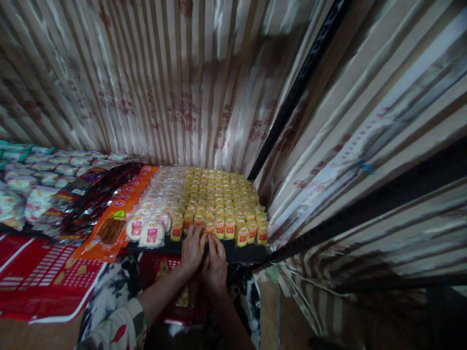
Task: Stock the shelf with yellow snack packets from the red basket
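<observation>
Small yellow snack packets (219,199) with red-and-white labels stand in tight rows on a dark shelf (241,253). At the front edge of these rows my left hand (193,249) and my right hand (215,265) are close together, fingers bent and closed. Between their fingertips is one front-row yellow packet (209,227), its lower part hidden by the fingers. Just left of the yellow rows lie round white packets (152,234) with red labels in clear wrap.
An orange snack bag (109,228), dark glossy packets (98,194) and white bags (40,199) fill the shelf's left side. Below are a red basket (170,267) and a red printed bag (44,277). Striped sheeting (182,87) and dark metal posts (292,97) enclose the shelf.
</observation>
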{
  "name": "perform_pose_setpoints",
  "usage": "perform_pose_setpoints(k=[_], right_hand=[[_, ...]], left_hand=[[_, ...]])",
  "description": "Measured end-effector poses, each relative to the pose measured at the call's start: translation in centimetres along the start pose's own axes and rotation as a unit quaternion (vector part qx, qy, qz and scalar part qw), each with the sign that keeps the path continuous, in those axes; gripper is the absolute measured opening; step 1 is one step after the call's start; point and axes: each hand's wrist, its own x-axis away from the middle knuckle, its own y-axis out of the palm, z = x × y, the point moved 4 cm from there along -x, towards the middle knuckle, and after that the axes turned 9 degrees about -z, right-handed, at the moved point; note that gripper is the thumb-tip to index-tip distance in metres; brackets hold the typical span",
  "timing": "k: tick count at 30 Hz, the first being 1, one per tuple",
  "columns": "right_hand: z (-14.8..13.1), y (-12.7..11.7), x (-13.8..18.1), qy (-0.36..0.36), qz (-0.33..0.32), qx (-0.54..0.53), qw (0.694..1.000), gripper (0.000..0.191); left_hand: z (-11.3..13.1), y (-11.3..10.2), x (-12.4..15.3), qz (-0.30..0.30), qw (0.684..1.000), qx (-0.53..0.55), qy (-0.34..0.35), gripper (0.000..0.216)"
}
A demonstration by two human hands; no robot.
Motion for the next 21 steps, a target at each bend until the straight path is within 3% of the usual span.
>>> perform_pose_setpoints(k=[15,21], right_hand=[[-0.5,0.6,-0.7,0.013,0.022,0.097,0.995,0.040],[-0.7,0.7,-1.0,0.026,0.028,0.082,0.996,0.038]], left_hand=[[-1.4,1.9,-0.1,-0.023,0.994,0.002,0.109,0.029],[-1.9,2.5,-0.1,-0.055,0.995,-0.027,0.077,0.030]])
